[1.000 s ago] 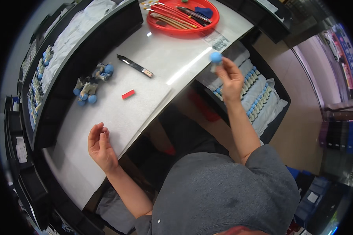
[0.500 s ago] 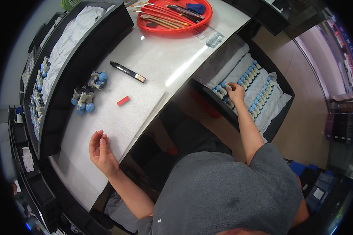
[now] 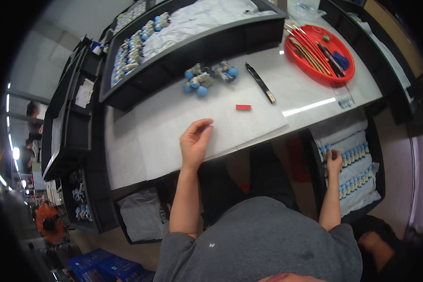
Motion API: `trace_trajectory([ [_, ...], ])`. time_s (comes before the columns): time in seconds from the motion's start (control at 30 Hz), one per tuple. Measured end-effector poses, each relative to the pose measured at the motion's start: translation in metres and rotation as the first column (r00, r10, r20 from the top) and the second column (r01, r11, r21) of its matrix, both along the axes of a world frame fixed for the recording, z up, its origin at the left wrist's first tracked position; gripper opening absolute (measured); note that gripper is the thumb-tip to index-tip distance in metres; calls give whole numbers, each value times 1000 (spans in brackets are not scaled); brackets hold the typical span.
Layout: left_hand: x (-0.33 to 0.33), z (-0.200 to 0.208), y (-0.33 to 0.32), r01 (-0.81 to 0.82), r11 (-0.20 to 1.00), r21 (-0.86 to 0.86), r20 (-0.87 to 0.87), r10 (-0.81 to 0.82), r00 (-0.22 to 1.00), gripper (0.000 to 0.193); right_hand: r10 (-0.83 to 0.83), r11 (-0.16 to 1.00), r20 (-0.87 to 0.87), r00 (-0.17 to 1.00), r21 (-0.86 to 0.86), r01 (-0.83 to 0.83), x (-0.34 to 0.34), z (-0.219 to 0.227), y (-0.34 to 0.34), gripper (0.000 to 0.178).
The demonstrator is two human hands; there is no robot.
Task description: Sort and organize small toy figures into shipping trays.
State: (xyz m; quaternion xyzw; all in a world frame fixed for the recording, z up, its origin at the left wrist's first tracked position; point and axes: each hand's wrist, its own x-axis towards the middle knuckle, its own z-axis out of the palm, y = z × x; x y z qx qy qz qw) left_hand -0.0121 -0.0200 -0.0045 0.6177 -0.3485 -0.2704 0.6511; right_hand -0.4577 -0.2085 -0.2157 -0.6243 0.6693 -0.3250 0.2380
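Note:
My right hand (image 3: pixel 334 162) reaches into a black crate (image 3: pixel 379 141) beside the table, its fingers pinched on a small blue-and-cream figurine at the left part of a row. The fingers cover most of that piece. More figurines (image 3: pixel 355 155) stand in that row, and a second row (image 3: pixel 355 182) lies nearer me, both on white cloth. Over the white tabletop hovers my left hand (image 3: pixel 196 142), fingers loosely curved and thumb apart, with nothing visible in it. A small red block (image 3: pixel 243 107) and a cluster of blue-and-cream figurines (image 3: pixel 198 81) lie beyond it.
A black pen-like tool (image 3: pixel 261 83) lies right of the figurines. Farther right stands a red tray (image 3: pixel 310 75) with brushes. A large black crate (image 3: pixel 192 58) with figurines and cloth lines the table's back; more black crates (image 3: pixel 77 124) stand at left.
The view has turned, so the table and crates sit differently in the picture. My right hand stays at the same row in the crate; my left hand remains above the tabletop.

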Motion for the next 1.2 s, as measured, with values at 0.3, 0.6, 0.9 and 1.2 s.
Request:
trace_trajectory([
  [0.3, 38, 43, -58, -311, 944, 112, 559, 199, 805, 24, -21, 986, -74, 997, -166, 9, 18, 33, -3, 48],
  [0.6, 63, 24, -60, -445, 892, 83, 766, 228, 601, 31, 276, 935, 488, 828, -338, -112, 114, 147, 21, 30],
  [0.9, 9, 23, 4, 30, 976, -217, -193, -73, 978, 28, 620, 709, 676, 398, -267, -652, 249, 219, 84, 23],
  [1.2, 10, 8, 14, 78, 966, -248, -239, -139, 961, 32, 739, 294, 657, 147, -119, -948, 333, 226, 89, 54],
])
